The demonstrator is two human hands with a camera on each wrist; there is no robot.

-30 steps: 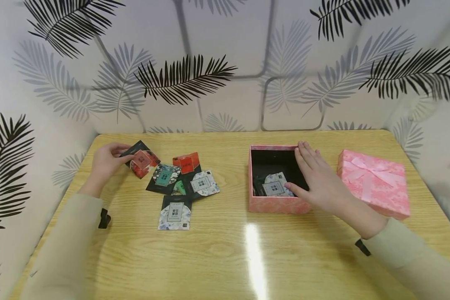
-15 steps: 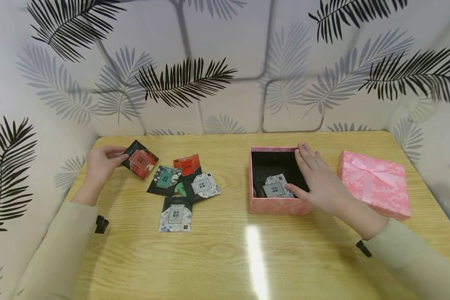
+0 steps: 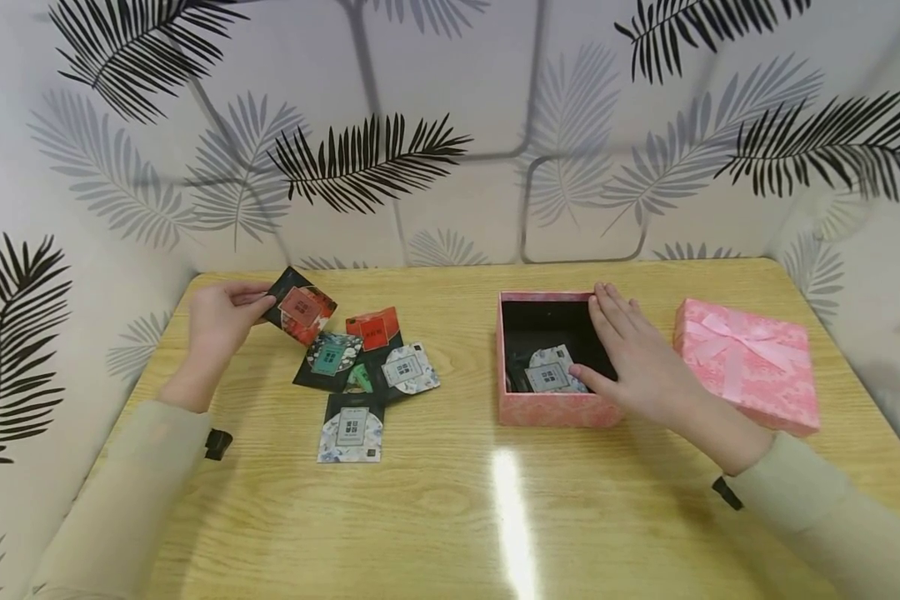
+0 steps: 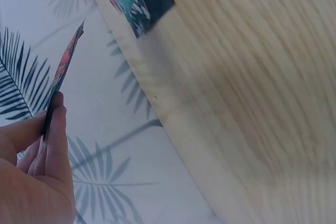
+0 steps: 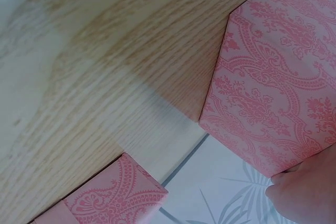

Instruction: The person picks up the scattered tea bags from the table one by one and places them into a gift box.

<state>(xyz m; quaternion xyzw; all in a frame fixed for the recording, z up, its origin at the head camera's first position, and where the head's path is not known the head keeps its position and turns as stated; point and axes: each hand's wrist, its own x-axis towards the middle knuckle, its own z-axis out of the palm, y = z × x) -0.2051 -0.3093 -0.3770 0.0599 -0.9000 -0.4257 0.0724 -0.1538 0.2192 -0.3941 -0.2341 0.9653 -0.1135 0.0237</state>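
Observation:
My left hand (image 3: 225, 321) pinches the left corner of a black and red sachet (image 3: 300, 307) between thumb and fingers. The left wrist view shows that sachet (image 4: 60, 72) edge-on, lifted off the table. Below and right of it lie a teal-labelled sachet (image 3: 328, 357), a red one (image 3: 373, 332), a green one (image 3: 359, 378) mostly covered, and white-flowered ones (image 3: 409, 367). With fingers straight, my right hand (image 3: 641, 362) rests on the right side of an uncovered pink box (image 3: 558, 410). Inside the box is a white-flowered sachet (image 3: 550, 371), partly behind my thumb.
A pink lid (image 3: 746, 362) with a ribbon bow lies right of the box. Everything stands on a wood-grain table (image 3: 420, 517). Leaf-patterned cloth (image 3: 450, 192) rises behind the table and at both sides.
My left hand drew the black and red sachet slightly left, then moved it right and up, nearer the other sachets. The right hand and the box have stayed in place.

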